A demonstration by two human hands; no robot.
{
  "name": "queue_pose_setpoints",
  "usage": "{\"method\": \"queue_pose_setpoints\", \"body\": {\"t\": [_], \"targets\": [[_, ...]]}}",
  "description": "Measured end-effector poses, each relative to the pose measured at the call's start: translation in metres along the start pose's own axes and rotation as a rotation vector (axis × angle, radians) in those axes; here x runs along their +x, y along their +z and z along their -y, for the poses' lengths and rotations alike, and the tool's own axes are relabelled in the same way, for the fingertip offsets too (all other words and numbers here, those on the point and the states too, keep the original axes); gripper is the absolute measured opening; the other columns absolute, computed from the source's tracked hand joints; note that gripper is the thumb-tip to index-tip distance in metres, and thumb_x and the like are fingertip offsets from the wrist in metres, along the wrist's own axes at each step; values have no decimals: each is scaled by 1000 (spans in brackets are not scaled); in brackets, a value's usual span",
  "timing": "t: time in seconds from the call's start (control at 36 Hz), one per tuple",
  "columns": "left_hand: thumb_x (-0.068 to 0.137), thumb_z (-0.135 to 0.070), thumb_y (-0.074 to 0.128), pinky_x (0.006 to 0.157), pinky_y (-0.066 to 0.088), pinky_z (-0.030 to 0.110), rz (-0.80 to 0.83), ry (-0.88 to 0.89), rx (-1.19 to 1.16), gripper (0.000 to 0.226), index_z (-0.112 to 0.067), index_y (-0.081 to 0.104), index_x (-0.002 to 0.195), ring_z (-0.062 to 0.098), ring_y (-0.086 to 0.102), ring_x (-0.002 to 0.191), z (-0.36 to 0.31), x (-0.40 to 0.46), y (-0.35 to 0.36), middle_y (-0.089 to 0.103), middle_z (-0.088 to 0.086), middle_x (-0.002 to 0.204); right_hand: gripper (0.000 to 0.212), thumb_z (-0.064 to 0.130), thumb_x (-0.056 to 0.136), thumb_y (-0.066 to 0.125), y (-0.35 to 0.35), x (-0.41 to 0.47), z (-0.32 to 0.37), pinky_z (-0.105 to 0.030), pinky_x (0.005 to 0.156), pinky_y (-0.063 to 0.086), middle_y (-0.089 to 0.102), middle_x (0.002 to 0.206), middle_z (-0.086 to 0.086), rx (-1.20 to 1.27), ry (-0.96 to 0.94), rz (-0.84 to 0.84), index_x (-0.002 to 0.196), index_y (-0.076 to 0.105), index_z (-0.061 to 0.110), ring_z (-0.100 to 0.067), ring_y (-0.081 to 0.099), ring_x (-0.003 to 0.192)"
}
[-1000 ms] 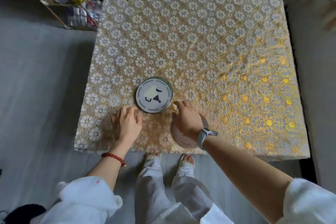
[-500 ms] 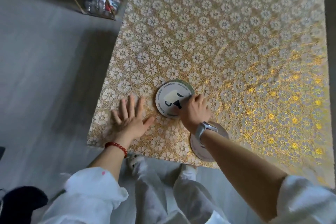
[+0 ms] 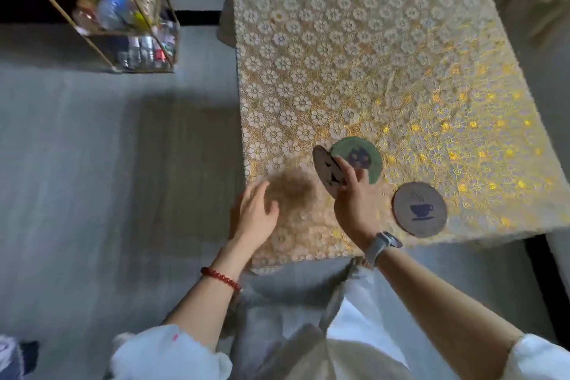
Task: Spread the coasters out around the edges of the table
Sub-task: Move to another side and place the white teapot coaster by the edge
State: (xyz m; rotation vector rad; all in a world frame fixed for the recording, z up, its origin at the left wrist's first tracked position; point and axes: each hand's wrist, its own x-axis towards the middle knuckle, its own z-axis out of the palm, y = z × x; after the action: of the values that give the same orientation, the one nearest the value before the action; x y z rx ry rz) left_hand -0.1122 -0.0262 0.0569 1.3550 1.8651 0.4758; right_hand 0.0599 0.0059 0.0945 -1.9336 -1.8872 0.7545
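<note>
My right hand [image 3: 354, 197] holds a round pale coaster [image 3: 327, 171] tilted on edge, lifted off a green coaster [image 3: 368, 153] that lies flat on the table [image 3: 370, 55]. A brown coaster with a cup drawing [image 3: 420, 209] lies flat near the table's front edge, to the right of my right hand. A blurred brownish coaster [image 3: 290, 191] lies near the front left corner. My left hand [image 3: 257, 216] hovers just beside it, fingers apart, holding nothing.
The table is covered with a gold and white flower-lace cloth. A wire shelf rack [image 3: 123, 25] with bottles stands on the grey floor to the far left. My legs are below the table's front edge.
My right hand has picked the top pale coaster up off the stack, uncovering the green one. My left hand has lifted off the cloth. The view has swung left.
</note>
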Motion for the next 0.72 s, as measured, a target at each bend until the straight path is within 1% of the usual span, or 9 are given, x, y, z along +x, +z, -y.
{"method": "queue_pose_setpoints", "body": {"t": [0.14,0.22,0.31,0.33,0.44,0.53,0.58,0.67,0.72], "targets": [[87,-17,54,104,34,32,-45,76,21,45,-10,44,131,25,46,123,38,-18,-87,47,11,132,41,2,87,40,40,-25,63,-37,66,47,52,112,-19,111,-52,-44,126,49,13,-35,55,90],[85,-25,59,103,33,30,-2,84,-32,54,-18,38,135,20,43,125,56,-12,-129,43,5,136,31,6,87,48,53,-26,101,-39,76,50,59,110,-15,229,-63,-26,118,52,7,-28,56,97],[83,-29,63,103,33,30,142,40,-214,65,-27,30,138,15,39,127,56,2,-160,38,-1,140,29,6,87,53,57,-18,134,-16,76,50,60,107,-4,380,-57,54,116,53,9,-15,58,96],[83,-28,64,99,35,28,173,12,-290,65,-27,30,138,15,41,124,54,8,-169,41,0,138,28,5,87,54,58,-14,142,-14,77,51,60,104,-1,435,-68,77,114,53,9,-14,60,95],[84,-16,63,81,46,15,238,-28,-479,49,-17,44,130,14,55,105,50,34,-196,55,2,115,25,9,85,59,68,7,171,-28,88,53,60,102,4,618,-66,126,106,54,19,-12,61,98],[85,-11,60,64,45,8,230,40,-382,10,-14,63,94,9,58,78,56,58,-211,65,1,86,28,11,83,60,79,30,190,-34,91,52,61,106,3,726,-21,119,102,54,30,-16,61,102],[86,-10,58,58,43,9,218,58,-356,13,-17,62,76,6,54,68,58,79,-221,62,-4,72,31,12,84,59,85,47,199,-34,94,50,59,113,0,771,36,148,113,52,20,-17,58,107],[87,-11,57,67,48,17,232,-3,-399,12,-20,63,80,8,60,75,54,117,-234,67,-4,81,35,12,85,58,97,75,205,-37,97,48,56,120,-7,818,183,144,119,48,10,-20,54,111],[88,-10,56,67,48,18,232,-21,-455,12,-19,63,84,9,60,78,46,143,-239,67,-2,85,32,10,85,58,105,95,204,-42,91,51,60,115,-12,830,269,90,115,49,7,-26,57,106]]}}
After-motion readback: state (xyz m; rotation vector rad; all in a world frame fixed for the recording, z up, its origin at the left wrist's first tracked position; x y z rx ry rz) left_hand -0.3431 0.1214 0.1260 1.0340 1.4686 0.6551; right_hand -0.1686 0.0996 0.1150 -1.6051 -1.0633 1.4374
